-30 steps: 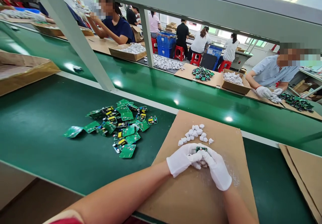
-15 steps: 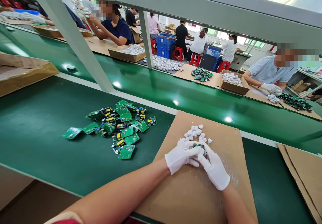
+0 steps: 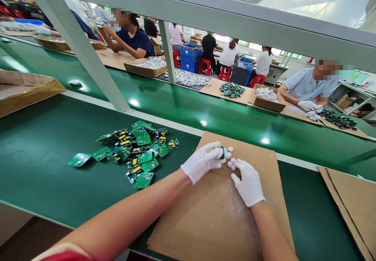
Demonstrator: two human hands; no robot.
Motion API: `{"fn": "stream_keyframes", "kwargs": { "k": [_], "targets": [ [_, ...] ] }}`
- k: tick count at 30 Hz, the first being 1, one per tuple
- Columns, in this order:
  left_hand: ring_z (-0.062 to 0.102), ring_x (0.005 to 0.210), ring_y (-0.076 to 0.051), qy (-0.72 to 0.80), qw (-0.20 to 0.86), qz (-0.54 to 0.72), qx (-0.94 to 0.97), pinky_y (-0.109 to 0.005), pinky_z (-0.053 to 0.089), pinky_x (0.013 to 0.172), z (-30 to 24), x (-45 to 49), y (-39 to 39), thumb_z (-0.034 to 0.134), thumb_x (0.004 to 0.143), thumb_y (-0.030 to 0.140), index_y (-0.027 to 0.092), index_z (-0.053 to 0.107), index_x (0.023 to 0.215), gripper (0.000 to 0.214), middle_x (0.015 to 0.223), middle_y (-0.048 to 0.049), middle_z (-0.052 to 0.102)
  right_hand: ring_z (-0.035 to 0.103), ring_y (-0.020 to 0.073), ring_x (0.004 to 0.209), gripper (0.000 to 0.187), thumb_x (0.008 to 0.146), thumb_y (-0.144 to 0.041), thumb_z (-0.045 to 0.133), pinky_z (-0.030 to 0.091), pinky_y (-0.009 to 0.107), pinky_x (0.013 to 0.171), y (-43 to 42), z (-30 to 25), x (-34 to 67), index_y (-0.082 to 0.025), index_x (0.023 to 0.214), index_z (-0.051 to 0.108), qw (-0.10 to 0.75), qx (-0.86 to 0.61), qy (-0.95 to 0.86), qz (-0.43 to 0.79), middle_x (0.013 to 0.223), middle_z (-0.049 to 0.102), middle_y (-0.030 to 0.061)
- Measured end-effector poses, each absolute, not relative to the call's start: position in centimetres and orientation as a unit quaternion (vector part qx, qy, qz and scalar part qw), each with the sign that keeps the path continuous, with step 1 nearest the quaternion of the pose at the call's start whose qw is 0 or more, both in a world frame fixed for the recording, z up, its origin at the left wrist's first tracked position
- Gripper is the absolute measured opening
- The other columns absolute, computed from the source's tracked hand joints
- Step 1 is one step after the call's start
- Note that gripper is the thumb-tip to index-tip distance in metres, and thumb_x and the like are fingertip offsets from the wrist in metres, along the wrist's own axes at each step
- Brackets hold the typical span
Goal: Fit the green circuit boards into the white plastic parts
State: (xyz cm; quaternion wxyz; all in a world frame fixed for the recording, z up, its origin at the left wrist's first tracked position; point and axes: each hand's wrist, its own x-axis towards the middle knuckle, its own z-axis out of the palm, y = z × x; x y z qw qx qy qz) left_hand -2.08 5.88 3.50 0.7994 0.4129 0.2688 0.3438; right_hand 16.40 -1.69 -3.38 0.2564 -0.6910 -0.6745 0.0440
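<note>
My left hand (image 3: 205,160), in a white glove, is closed on a small green circuit board (image 3: 222,152) above the far part of a cardboard sheet (image 3: 217,218). Most of the board is hidden by the fingers. White lumps (image 3: 232,164) lie on the cardboard beside it, some partly covered by my hands. My right hand (image 3: 248,182), also gloved in white, is at these lumps with its fingertips touching or just over them. Its thumb and fingers are apart. To the left, a loose pile of green circuit boards (image 3: 143,157) with yellow and black parts rests on the green table.
A grey slanted post (image 3: 91,49) and a crossbar (image 3: 220,14) stand in front of me. Beyond runs a green conveyor belt (image 3: 182,106). More cardboard sheets (image 3: 352,202) lie at right, an open carton (image 3: 26,90) at left. Several people sit across the belt.
My hands have moved apart. The left has gone up and left with the circuit board, and the right has let go of it and come to the white lumps.
</note>
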Motion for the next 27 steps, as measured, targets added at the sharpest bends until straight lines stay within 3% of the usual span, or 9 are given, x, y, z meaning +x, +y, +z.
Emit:
{"fn": "stream_keyframes", "kwargs": {
  "k": [4,8,12,16,19,21,24,27],
  "targets": [
    [0.058,0.07,-0.011,0.4,0.607,0.378,0.574,-0.023,0.045,0.063,2.6,-0.9,11.2,0.063,0.073,0.039,0.013,0.047,0.119,0.055,0.082,-0.0043,0.062,0.056,0.0202,0.101,0.013,0.071,-0.014,0.059,0.043,0.035,0.088,-1.9,-3.3,15.8,-0.023,0.081,0.061,0.284,-0.676,-0.677,0.063,0.105,0.067,0.0028],
    [0.059,0.072,-0.012,0.465,0.518,0.375,0.613,-0.025,0.045,0.072,1.0,1.2,17.4,0.061,0.072,0.032,0.008,0.045,0.124,0.059,0.086,-0.0069,0.065,0.057,0.0197,0.091,0.01,0.073,-0.013,0.058,0.043,0.032,0.081,-1.9,-3.6,15.7,-0.023,0.074,0.06,0.292,-0.676,-0.673,0.065,0.094,0.068,0.0019],
    [0.058,0.097,-0.02,0.527,0.434,0.335,0.649,-0.031,0.041,0.089,-1.1,2.9,21.7,0.058,0.072,0.027,0.01,0.049,0.123,0.055,0.109,-0.0125,0.062,0.056,0.0192,0.082,0.011,0.075,-0.018,0.059,0.043,0.031,0.075,-1.9,-3.7,15.7,-0.023,0.084,0.063,0.293,-0.681,-0.668,0.06,0.084,0.068,0.0013],
    [0.044,0.119,-0.03,0.574,0.329,0.291,0.691,-0.041,0.032,0.1,-2.3,3.0,23.0,0.056,0.073,0.029,0.013,0.043,0.13,0.061,0.127,-0.016,0.051,0.056,0.0189,0.086,0.017,0.078,-0.016,0.056,0.041,0.03,0.08,-1.9,-3.7,15.9,-0.024,0.09,0.065,0.295,-0.669,-0.679,0.059,0.089,0.068,0.0004],
    [0.032,0.129,-0.029,0.571,0.258,0.271,0.731,-0.039,0.027,0.105,-2.3,2.0,22.6,0.054,0.075,0.032,0.013,0.036,0.135,0.065,0.139,-0.0147,0.039,0.056,0.0185,0.087,0.02,0.08,-0.014,0.052,0.04,0.03,0.082,-1.8,-3.6,16.2,-0.023,0.09,0.066,0.302,-0.661,-0.684,0.06,0.092,0.068,0.001],
    [0.027,0.133,-0.026,0.562,0.225,0.249,0.756,-0.036,0.024,0.107,-2.1,0.6,22.0,0.053,0.076,0.033,0.014,0.039,0.134,0.063,0.142,-0.0121,0.034,0.056,0.0189,0.088,0.029,0.08,-0.013,0.05,0.04,0.031,0.082,-1.8,-3.4,16.3,-0.026,0.1,0.065,0.293,-0.655,-0.694,0.057,0.096,0.067,0.0012],
    [0.03,0.132,-0.023,0.549,0.197,0.203,0.786,-0.032,0.026,0.107,-1.6,-2.5,20.7,0.05,0.078,0.033,0.019,0.045,0.13,0.055,0.14,-0.0075,0.039,0.055,0.02,0.09,0.044,0.079,-0.011,0.049,0.041,0.032,0.082,-1.8,-3.1,15.9,-0.033,0.116,0.058,0.232,-0.658,-0.716,0.026,0.104,0.064,0.0017],
    [0.034,0.13,-0.023,0.538,0.177,0.148,0.811,-0.032,0.03,0.104,-0.7,-6.5,19.6,0.048,0.079,0.035,0.025,0.05,0.127,0.049,0.134,-0.0027,0.048,0.055,0.0204,0.091,0.042,0.08,-0.012,0.049,0.042,0.031,0.081,-1.9,-2.9,15.1,-0.033,0.116,0.058,0.184,-0.669,-0.72,0.003,0.108,0.062,0.0031]
  ]
}}
